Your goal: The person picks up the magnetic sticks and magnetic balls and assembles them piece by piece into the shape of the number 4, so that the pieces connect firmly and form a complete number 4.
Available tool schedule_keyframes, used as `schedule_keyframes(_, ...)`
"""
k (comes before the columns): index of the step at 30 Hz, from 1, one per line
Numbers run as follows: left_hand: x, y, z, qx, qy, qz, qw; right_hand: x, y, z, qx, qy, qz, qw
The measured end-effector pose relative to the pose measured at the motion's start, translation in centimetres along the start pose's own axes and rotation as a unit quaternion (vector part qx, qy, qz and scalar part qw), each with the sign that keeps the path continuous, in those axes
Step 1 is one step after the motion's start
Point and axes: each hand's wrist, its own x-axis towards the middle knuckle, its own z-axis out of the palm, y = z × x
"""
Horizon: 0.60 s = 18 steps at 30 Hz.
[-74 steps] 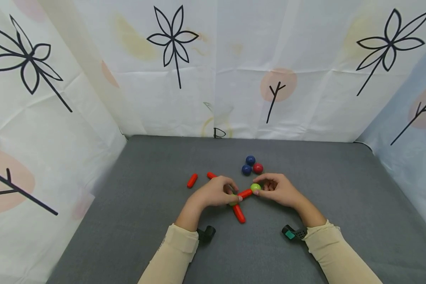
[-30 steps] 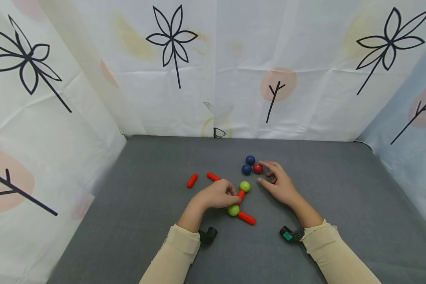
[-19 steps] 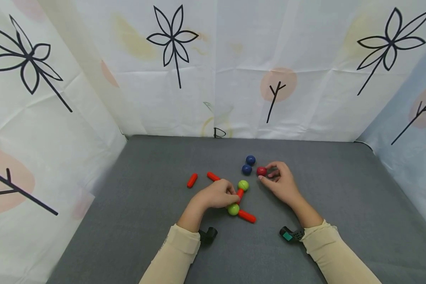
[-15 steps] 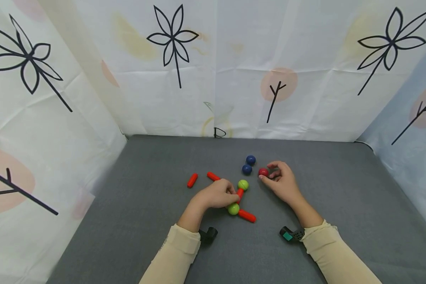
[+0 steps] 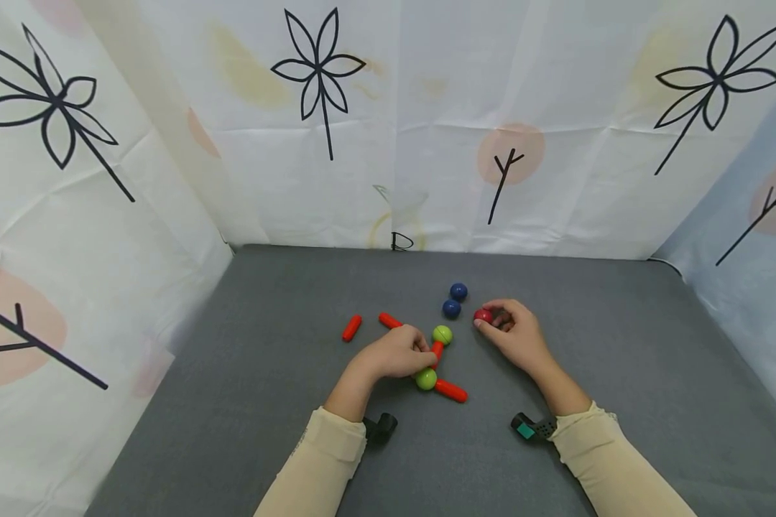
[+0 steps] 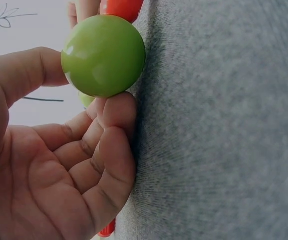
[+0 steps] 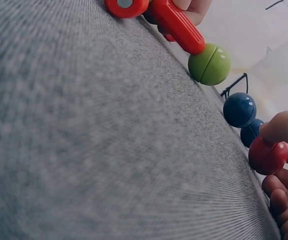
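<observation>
Head: L hand (image 5: 394, 354) grips stick-and-ball piece (image 5: 437, 350); R hand (image 5: 516, 334) pinches red ball (image 5: 483, 315) near blue balls (image 5: 451, 309). L wrist: thumb (image 6: 36, 70) at green ball (image 6: 103, 56). R wrist: red ball by cloth (image 7: 113, 130) — prob. pickup step; next likely needs steady pinch.

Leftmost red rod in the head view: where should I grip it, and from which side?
Probably pinch the leftmost red rod at mid-length from above, across its narrow width: it is slender, lies flat on the grey tabletop and has bare surface along both sides.
</observation>
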Motion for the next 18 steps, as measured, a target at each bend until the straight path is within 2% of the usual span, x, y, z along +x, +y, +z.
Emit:
schedule_keyframes(9, -0.1, 0.0, -0.1, -0.002, 0.006, 0.009, 0.9999, -0.2, -0.4, -0.3, 0.011, -0.017, 0.007, 0.9998)
schedule_keyframes(18, 0.1, -0.1, 0.2, -0.002, 0.015, 0.006, 0.9999, -0.9, -0.6, -1.3, 0.049, -0.088, 0.002, 0.9949)
